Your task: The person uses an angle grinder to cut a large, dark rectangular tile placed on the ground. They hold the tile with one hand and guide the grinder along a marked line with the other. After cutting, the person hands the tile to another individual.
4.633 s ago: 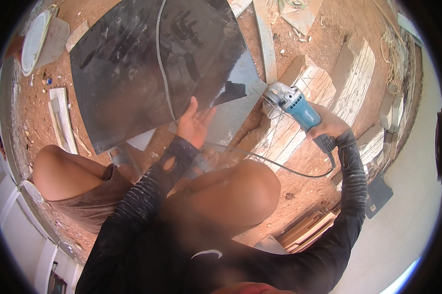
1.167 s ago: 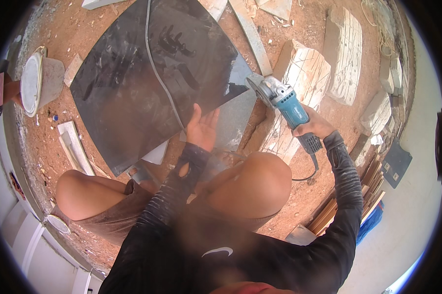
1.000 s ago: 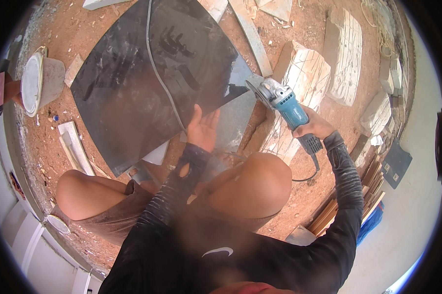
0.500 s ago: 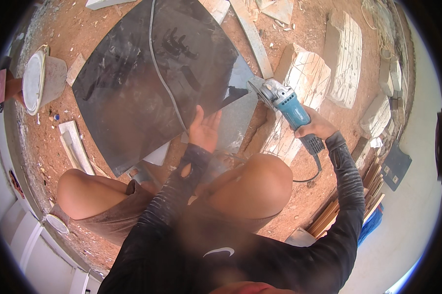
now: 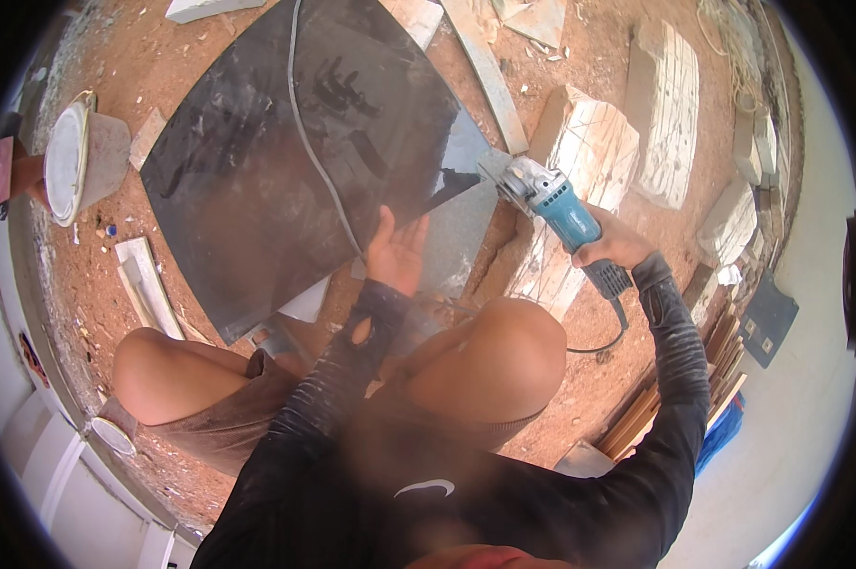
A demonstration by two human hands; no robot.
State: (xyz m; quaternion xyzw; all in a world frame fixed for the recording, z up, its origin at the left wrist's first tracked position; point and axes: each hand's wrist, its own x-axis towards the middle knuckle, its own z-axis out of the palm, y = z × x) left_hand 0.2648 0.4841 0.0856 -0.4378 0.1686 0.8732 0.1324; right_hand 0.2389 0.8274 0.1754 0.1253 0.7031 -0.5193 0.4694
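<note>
A large dark glossy tile (image 5: 285, 161) lies on reddish dirt in front of me. My left hand (image 5: 396, 253) presses flat on its near right edge, fingers spread. My right hand (image 5: 616, 248) grips the handle of a blue and silver angle grinder (image 5: 549, 203). The grinder's disc end meets the tile's right corner, where a lighter grey cut strip (image 5: 461, 237) shows. A grey cable (image 5: 306, 142) runs across the tile. My bare knees sit below the tile, and dust hazes the lower middle.
A white bucket (image 5: 72, 156) stands at the left. Pale stone blocks (image 5: 594, 156) and tile offcuts (image 5: 148, 284) lie around. Stacked wooden strips (image 5: 674, 398) sit at the right by a white wall, and the grinder's black cord (image 5: 598, 337) loops near my right knee.
The view has shifted slightly, with the tile appearing a little higher and to the right. The grinder stays at the tile's right corner and my left hand stays on the tile.
</note>
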